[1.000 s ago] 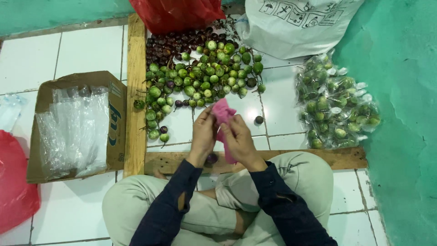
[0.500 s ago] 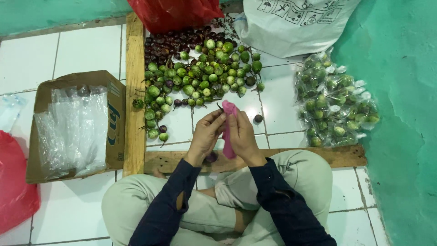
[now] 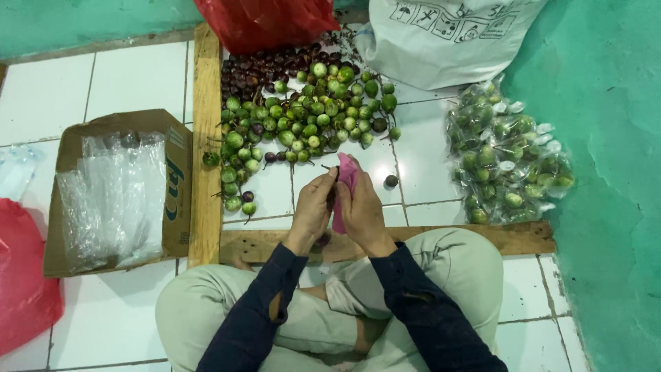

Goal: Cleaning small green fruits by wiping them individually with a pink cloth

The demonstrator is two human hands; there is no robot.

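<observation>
On the white tiled floor (image 3: pixel 131 76), inside a wooden frame (image 3: pixel 205 138), sits a cross-legged person seen from above. Far centre: a heap of small round fruit (image 3: pixel 310 114), green toward the near side and dark purple toward the far side, with a red bag (image 3: pixel 265 21) and a white sack (image 3: pixel 441 38) behind it. Right: a pile of clear packets (image 3: pixel 509 162) already filled with green fruit. Left: a cardboard box (image 3: pixel 117 189) holding empty clear bags (image 3: pixel 110 200). Near centre, just short of the heap: both hands raised together around a pink cloth (image 3: pixel 346 180). Left hand (image 3: pixel 313 207) has its fingers curled, pinching what seems to be one dark fruit against the cloth; right hand (image 3: pixel 361 210) is closed on the cloth from the other side. Judged step: wiping a single fruit. A further move would call for a steady pinch and a turn of the fruit within the cloth.
</observation>
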